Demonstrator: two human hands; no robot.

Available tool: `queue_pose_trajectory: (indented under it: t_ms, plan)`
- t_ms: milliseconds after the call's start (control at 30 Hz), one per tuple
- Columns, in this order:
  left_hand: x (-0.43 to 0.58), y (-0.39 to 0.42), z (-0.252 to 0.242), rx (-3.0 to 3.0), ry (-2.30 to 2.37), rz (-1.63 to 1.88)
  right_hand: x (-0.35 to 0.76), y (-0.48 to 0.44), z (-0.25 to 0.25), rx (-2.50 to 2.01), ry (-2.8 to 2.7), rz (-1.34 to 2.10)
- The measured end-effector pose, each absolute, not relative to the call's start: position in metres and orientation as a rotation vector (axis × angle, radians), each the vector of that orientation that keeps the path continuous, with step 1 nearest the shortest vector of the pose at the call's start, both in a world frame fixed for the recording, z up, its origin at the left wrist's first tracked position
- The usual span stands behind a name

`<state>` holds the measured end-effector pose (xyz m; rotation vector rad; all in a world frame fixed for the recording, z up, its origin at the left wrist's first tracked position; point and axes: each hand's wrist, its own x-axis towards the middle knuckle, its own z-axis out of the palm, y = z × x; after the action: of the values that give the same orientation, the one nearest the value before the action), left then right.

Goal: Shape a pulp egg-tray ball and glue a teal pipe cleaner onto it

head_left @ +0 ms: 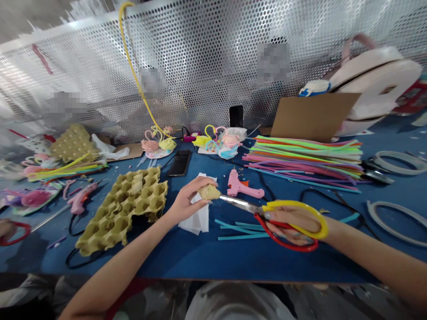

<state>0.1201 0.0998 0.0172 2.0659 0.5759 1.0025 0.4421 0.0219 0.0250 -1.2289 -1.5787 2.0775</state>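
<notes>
A small tan piece of egg tray (209,193) is pinched by the left hand (187,201), over some white paper (197,223). Big scissors (259,210) with red and yellow handles are gripped by the right hand (293,220), and their tips are pointed at the piece. Whether it is being cut or just touched cannot be told, as the tips are hard to see. A bumpy egg tray (122,209) is laid on the blue table (187,263), left of the piece. Blue sticks (242,237) and a pink glue gun (238,186) are seen near the scissors.
</notes>
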Motion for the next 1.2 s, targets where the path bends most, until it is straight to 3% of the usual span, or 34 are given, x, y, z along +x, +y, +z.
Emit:
queue_pose_trajectory:
  t_ms: [233, 433, 533, 700, 800, 1200]
  plan:
    - [0.122, 0.097, 0.017, 1.936, 0.838, 0.916, 0.434, 0.011, 0.030, -1.303, -2.274, 0.936]
    - [0.128, 0.097, 0.016, 1.751, 0.917, 0.932, 0.431, 0.012, 0.014, -1.301, -2.445, 0.253]
    - [0.126, 0.098, 0.014, 1.788, 0.888, 0.964, 0.430, 0.013, 0.016, -1.316, -2.392, 0.431]
    - [0.122, 0.101, 0.014, 1.874, 0.678, 0.994, 0.435, 0.018, 0.025, -1.281, -2.080, 1.354]
    - [0.122, 0.101, 0.016, 1.901, 0.590, 0.992, 0.441, 0.021, 0.024, -1.225, -1.872, 1.708]
    - [0.127, 0.102, 0.011, 1.959, 0.708, 1.360, 0.444, 0.028, 0.034, -1.404, -1.709, 1.686]
